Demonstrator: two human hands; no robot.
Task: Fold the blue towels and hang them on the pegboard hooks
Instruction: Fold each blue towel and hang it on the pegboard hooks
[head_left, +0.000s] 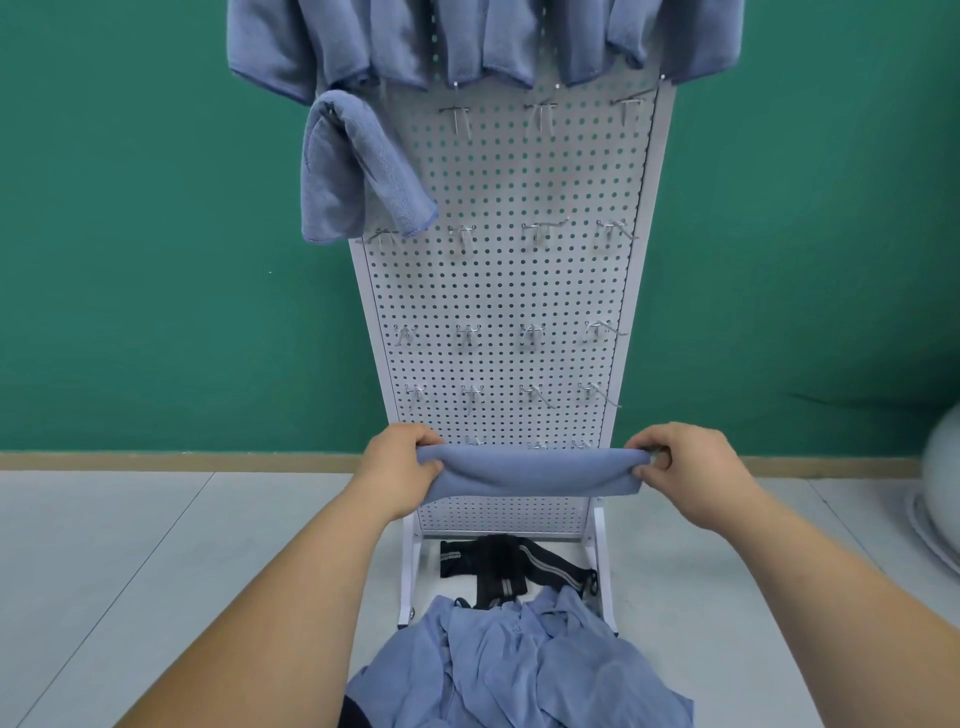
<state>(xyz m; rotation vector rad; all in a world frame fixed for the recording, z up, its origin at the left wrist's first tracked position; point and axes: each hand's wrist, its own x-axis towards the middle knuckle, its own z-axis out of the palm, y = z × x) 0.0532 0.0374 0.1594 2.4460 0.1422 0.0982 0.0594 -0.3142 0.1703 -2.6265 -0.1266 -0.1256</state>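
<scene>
Head view: left hand (400, 462) and right hand (691, 467) fingers (644, 441) pinch towel (535, 470); perhaps tiled floor (156, 545); green wall (156, 260).

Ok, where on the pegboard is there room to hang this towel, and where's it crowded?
Bare hooks right of the lone hanging towel, and all rows below, down to the held towel. Crowded: the top row of towels.

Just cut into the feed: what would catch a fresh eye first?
A folded blue towel is stretched between the left hand and right hand, each pinching one end, low before the white pegboard. Hung towels line the board's top, with a single towel below them at left. A heap of blue cloth lies on the floor at its foot.
</scene>
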